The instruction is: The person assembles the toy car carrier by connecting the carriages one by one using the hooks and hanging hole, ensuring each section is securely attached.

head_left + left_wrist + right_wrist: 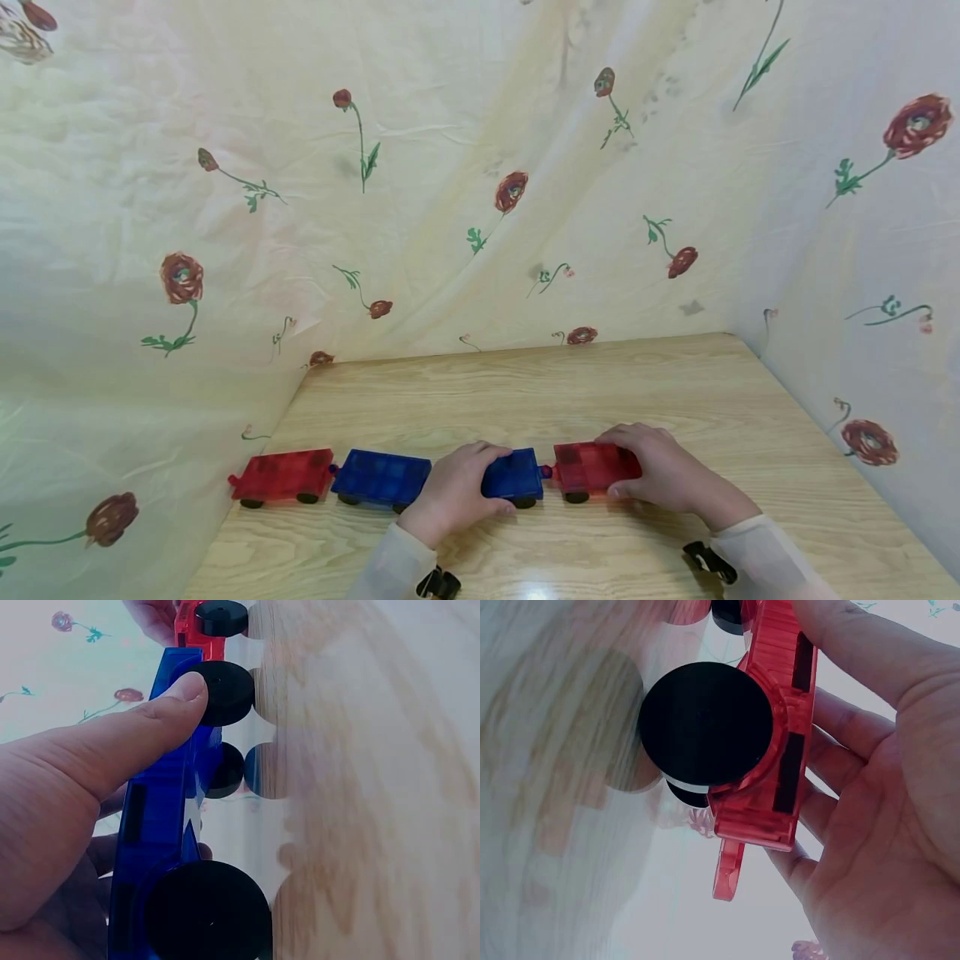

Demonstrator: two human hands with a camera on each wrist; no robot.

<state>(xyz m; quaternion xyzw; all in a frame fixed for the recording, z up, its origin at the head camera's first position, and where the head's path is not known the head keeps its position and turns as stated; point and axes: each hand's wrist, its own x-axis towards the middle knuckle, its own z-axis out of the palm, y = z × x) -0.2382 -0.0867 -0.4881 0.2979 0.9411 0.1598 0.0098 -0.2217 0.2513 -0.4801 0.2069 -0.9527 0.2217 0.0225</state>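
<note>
Left hand [457, 492]: we see its grip clamped over the blue car [517, 477], thumb on the near side by a wheel
Right hand [660, 471]: grip clamped on the red car [588, 467], just right of the blue car, couplings nearly meeting
Handling: we judge both cars light, rigid, smooth plastic; hold by the flat body sides, clear of the wheels
Row: second blue car [381, 477] and second red car [283, 475] left of the blue car
Surface [570, 383]: pale wood grain
Room: floral cloth [450, 167] behind the blue car
</note>
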